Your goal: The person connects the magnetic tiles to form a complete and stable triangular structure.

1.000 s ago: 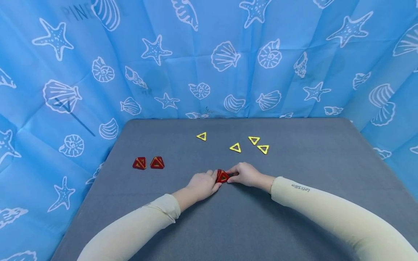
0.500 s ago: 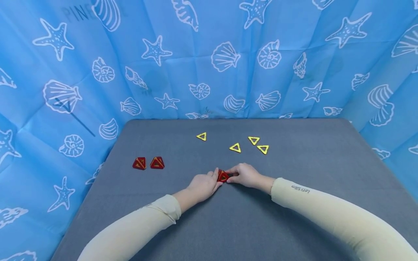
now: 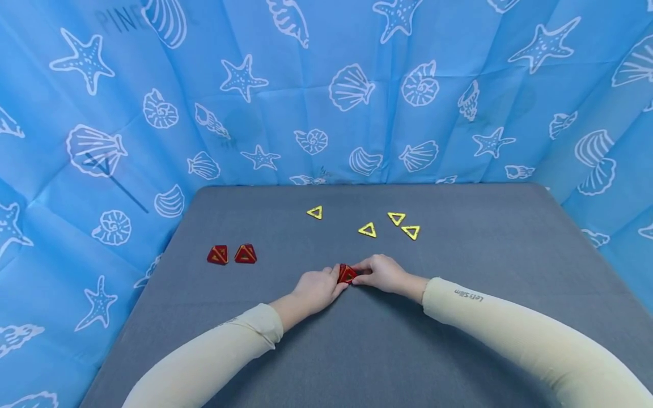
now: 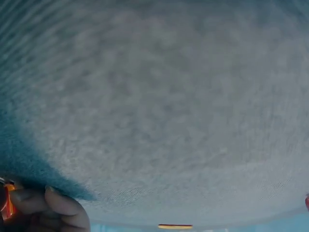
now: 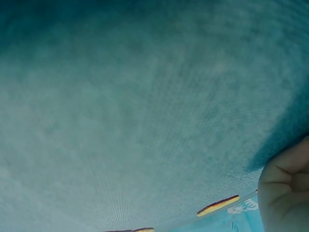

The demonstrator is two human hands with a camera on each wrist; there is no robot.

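Note:
A small red pyramid-like block of triangular tiles [image 3: 348, 275] with yellowish edges sits between both hands, low over the middle of the table in the head view. My left hand [image 3: 315, 290] grips it from the left, fingers and thumb on its side. From the right, my right hand [image 3: 386, 273] pinches it between thumb and fingers. In the left wrist view the left fingers [image 4: 63, 205] curl beside a glowing orange-red piece of the block [image 4: 8, 205]. Only part of the right hand [image 5: 286, 191] enters the right wrist view, where the block is out of sight.
Two similar red blocks stand at the left, one block [image 3: 217, 255] beside another block [image 3: 246, 254]. Several hollow yellow triangles lie farther back, including a lone triangle [image 3: 321, 213] and a triangle [image 3: 396, 215] near the right group. A blue shell-print curtain [image 3: 306, 113] borders the grey table [image 3: 245, 357].
Both hands keep their grip on the red block, which has shifted and turned very slightly between them. The other red blocks and yellow triangles lie where they were.

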